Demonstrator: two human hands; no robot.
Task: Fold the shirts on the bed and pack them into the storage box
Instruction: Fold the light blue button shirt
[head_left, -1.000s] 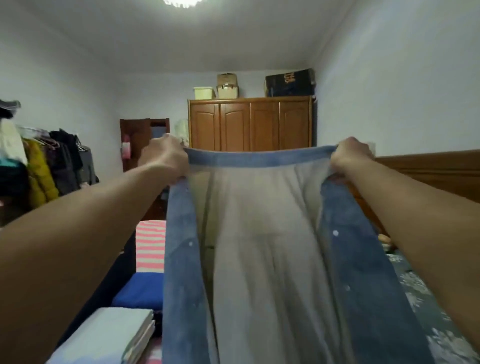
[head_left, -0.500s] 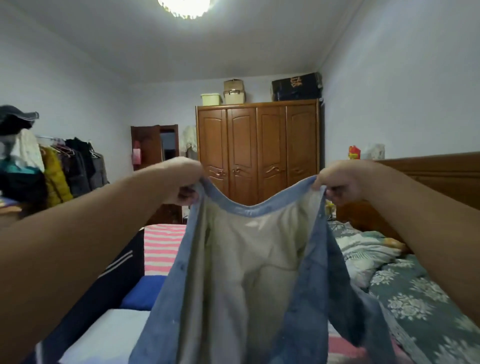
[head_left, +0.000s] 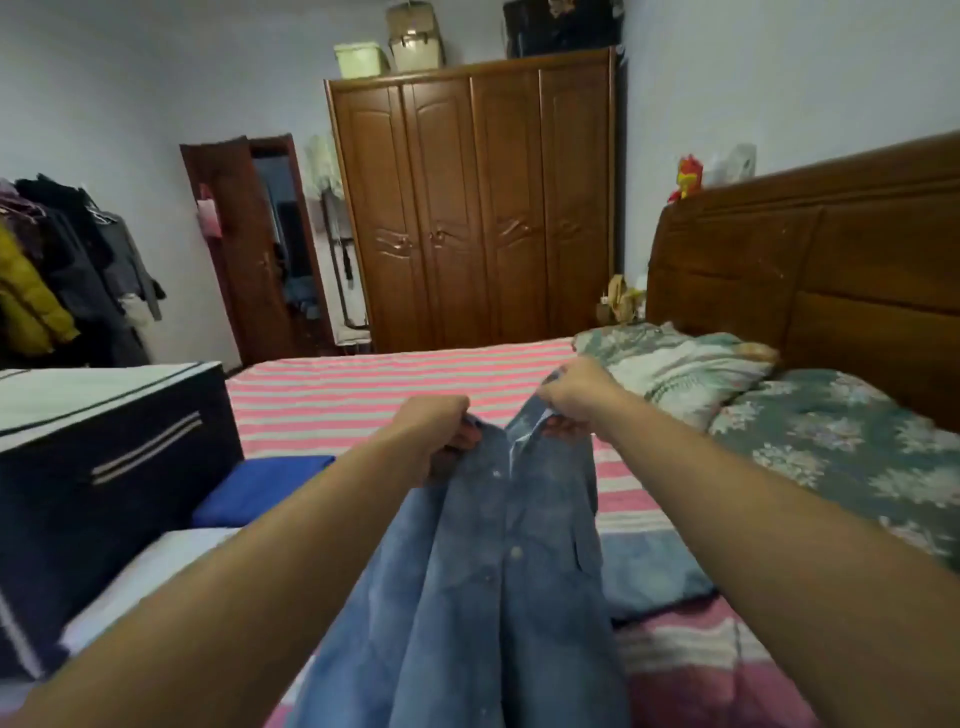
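Note:
A blue denim button shirt (head_left: 498, 561) hangs bunched between my arms over the pink-striped bed (head_left: 363, 389). My left hand (head_left: 431, 431) grips its top edge on the left side. My right hand (head_left: 576, 392) grips the top edge on the right, a short way from the left hand. The dark storage box (head_left: 104, 467) with a white lid stands at the left on the bed. A folded blue garment (head_left: 254, 491) lies beside the box, and a folded white one (head_left: 156, 571) lies in front of it.
A floral quilt (head_left: 831, 447) and a pillow (head_left: 675, 364) lie at the right by the wooden headboard (head_left: 805, 260). Another bluish cloth (head_left: 654, 571) lies under the shirt's right side. A wardrobe (head_left: 478, 208) stands behind the bed, a clothes rack (head_left: 57, 275) at the far left.
Both hands have come down from chest height toward the bed and drawn closer together. The shirt, held spread open before, now hangs bunched with its front closed.

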